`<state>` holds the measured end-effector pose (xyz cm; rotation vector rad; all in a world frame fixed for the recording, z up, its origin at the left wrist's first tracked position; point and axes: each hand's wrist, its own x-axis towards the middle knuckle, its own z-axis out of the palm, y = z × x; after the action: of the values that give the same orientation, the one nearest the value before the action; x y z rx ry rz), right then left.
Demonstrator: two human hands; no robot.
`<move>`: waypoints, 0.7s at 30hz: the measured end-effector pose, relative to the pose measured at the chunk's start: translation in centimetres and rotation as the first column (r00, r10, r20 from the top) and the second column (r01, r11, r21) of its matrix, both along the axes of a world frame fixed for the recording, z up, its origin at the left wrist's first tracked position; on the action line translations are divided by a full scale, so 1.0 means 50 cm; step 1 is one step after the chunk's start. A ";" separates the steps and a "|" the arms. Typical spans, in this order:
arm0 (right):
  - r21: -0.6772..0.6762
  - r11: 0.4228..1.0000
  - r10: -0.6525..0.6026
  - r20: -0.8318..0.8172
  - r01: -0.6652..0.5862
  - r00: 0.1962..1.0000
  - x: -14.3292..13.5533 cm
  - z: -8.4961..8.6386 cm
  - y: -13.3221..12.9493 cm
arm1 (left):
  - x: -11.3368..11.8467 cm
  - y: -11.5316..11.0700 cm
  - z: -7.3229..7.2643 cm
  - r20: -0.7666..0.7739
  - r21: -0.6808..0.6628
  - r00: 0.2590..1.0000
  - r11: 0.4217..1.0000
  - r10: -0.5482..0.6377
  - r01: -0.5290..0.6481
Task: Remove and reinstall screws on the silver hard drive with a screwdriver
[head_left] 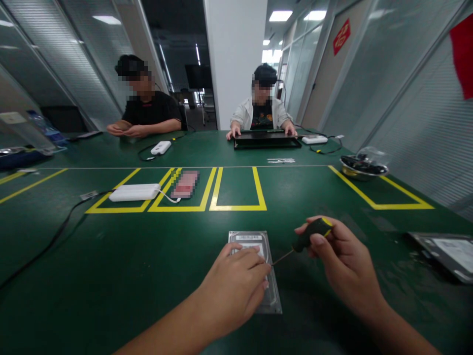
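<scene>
A silver hard drive [274, 291] with a white label lies flat on the green table [148, 256], below the centre of the view. My left hand [236, 281] rests over the drive, covering much of its left and middle part, its fingers bent and close together near the screwdriver's tip. In my right hand [336, 261], to the right of the drive, is a screwdriver [312, 234] with a dark green and yellow handle. Its thin shaft slants down to the left, and the tip is at the drive's right edge beside my left fingertips.
Another drive [449, 254] lies at the right edge. Beyond are a metal bowl [360, 172] of dark parts, a white power bank [135, 192] with a black cable, and a pink phone [185, 184]. Two people sit across the table, one holding a black panel [268, 140].
</scene>
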<state>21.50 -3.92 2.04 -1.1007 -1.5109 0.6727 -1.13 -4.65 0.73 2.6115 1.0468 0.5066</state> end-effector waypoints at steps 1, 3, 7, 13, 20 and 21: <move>0.007 1.000 0.004 0.010 -0.004 1.000 0.000 -0.001 -0.002 | 0.000 0.000 0.000 0.000 -0.002 1.000 1.000 0.001 -0.001; 0.019 1.000 0.014 0.035 -0.015 0.999 0.001 -0.001 -0.005 | 0.000 0.001 0.001 -0.003 -0.008 1.000 1.000 0.003 -0.003; 0.046 0.998 0.031 0.095 -0.035 0.995 0.002 0.001 -0.009 | -0.001 0.001 0.001 -0.002 -0.017 1.000 1.000 0.005 -0.005; 0.068 0.994 0.070 0.146 -0.081 0.987 0.006 -0.002 -0.008 | -0.003 0.001 0.001 0.003 -0.010 1.000 1.000 -0.001 0.001; 0.086 0.989 0.102 0.204 -0.121 0.974 0.009 -0.003 -0.004 | -0.003 0.002 -0.002 -0.004 -0.003 1.000 1.000 -0.009 0.009; 0.087 0.987 0.111 0.213 -0.132 0.971 0.010 -0.001 -0.005 | -0.003 0.003 -0.002 -0.009 -0.001 1.000 1.000 -0.015 0.015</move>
<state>21.99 -4.15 1.98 -1.0327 -1.7837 0.5716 -1.26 -4.48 0.65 2.6209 1.0294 0.4915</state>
